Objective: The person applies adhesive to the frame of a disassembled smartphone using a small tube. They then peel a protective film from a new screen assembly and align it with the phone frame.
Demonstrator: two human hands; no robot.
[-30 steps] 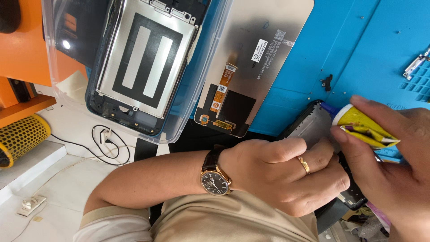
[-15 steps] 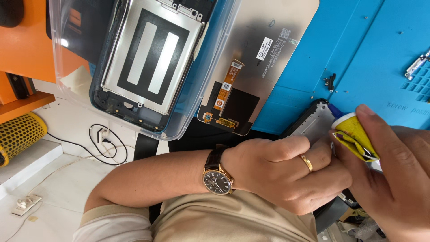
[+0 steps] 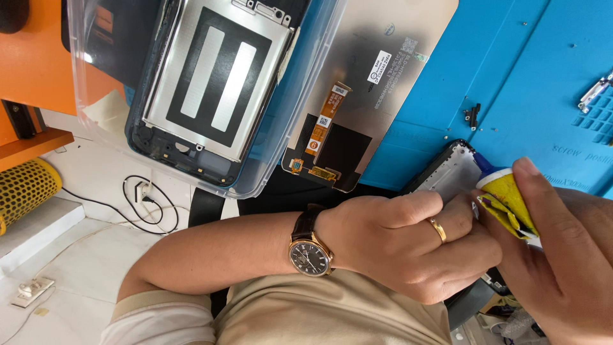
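Observation:
My left hand (image 3: 408, 246), with a wristwatch (image 3: 310, 255) and a gold ring (image 3: 437, 230), grips a black-edged grey phone frame (image 3: 447, 172) at the edge of the blue mat (image 3: 530, 76). My right hand (image 3: 568, 255) pinches a crumpled yellow glue tube (image 3: 507, 195). Its blue nozzle touches the frame's upper corner. My hands hide most of the frame.
A phone display panel (image 3: 383, 83) with an orange flex cable lies face down on the mat's left edge. A clear plastic tray (image 3: 268, 172) holds another phone chassis (image 3: 211, 76). Small black parts (image 3: 472, 115) and a metal tool (image 3: 594, 92) lie on the mat. A yellow perforated cylinder (image 3: 25, 188) stands at left.
My right hand has shifted the tube slightly left and down, bringing the nozzle onto the frame's corner. My left hand has kept its grip in place.

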